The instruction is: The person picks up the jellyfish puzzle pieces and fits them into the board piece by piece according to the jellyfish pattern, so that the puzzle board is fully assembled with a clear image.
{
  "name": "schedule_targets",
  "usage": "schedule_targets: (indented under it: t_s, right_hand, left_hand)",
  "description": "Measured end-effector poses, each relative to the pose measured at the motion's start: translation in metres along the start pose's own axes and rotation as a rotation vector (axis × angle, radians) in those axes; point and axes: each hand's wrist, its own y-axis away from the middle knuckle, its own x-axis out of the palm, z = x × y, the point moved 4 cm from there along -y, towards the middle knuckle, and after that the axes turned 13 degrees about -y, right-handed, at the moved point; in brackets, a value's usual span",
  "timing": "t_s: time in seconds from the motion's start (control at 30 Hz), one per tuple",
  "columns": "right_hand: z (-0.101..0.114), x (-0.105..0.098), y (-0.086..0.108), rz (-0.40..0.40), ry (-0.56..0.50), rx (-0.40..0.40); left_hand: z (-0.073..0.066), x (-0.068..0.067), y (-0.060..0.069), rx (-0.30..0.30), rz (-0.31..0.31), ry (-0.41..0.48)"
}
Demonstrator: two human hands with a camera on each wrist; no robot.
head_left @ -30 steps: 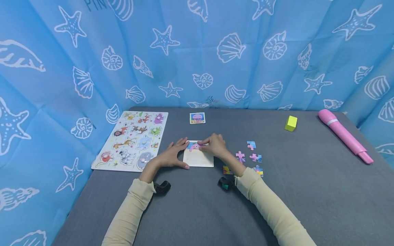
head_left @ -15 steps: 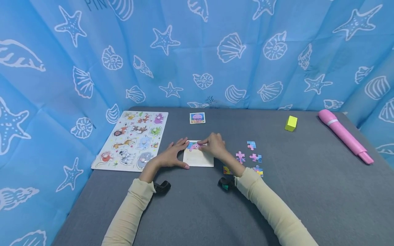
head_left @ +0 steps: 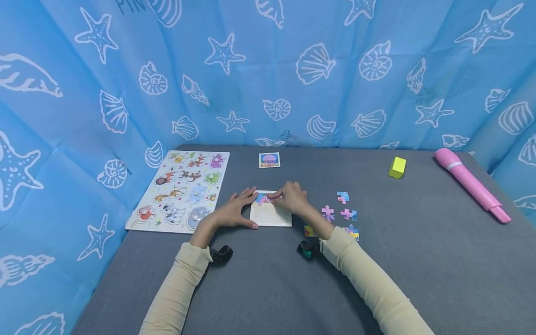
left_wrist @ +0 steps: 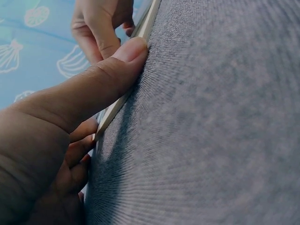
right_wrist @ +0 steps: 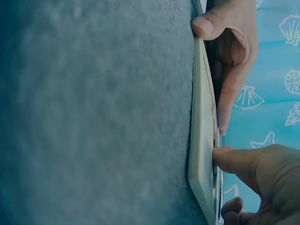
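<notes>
A square pale wooden puzzle tray (head_left: 272, 216) lies on the table, with pink-and-blue jigsaw pieces (head_left: 261, 199) along its far edge. My left hand (head_left: 231, 211) holds the tray's left side, its thumb against the near edge and its fingertips at the far left corner. At the far edge, my right hand (head_left: 292, 199) pinches a jigsaw piece between thumb and index finger, low over the tray; the fingers hide much of that piece. The right wrist view shows the right thumb (right_wrist: 225, 158) close against the tray's surface. Several loose jigsaw pieces (head_left: 347, 214) lie right of the tray, some partly behind the right forearm.
A small picture card (head_left: 269, 160) with a pink jellyfish lies beyond the tray. On the left is an animal peg puzzle board (head_left: 177, 192). A yellow block (head_left: 397, 167) and a pink microphone-shaped toy (head_left: 471, 184) are at the right. A blue curtain (head_left: 259, 83) hangs behind.
The right fingertips have shifted slightly at the tray's far edge, and the pink-and-blue pieces there show a little differently. The left hand stays in place.
</notes>
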Motion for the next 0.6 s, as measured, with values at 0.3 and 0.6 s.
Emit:
schedule_targets:
  t_s: [0.3, 0.6]
  right_hand:
    - [0.0002, 0.0022, -0.0013, 0.025, 0.026, -0.042]
    - [-0.0061, -0.0023, 0.0008, 0.05, -0.069, -0.012]
  left_hand:
    - [-0.0005, -0.0008, 0.0011, 0.006, -0.004, 0.006]
    - [-0.002, -0.0008, 0.0014, 0.015, -0.003, -0.001]
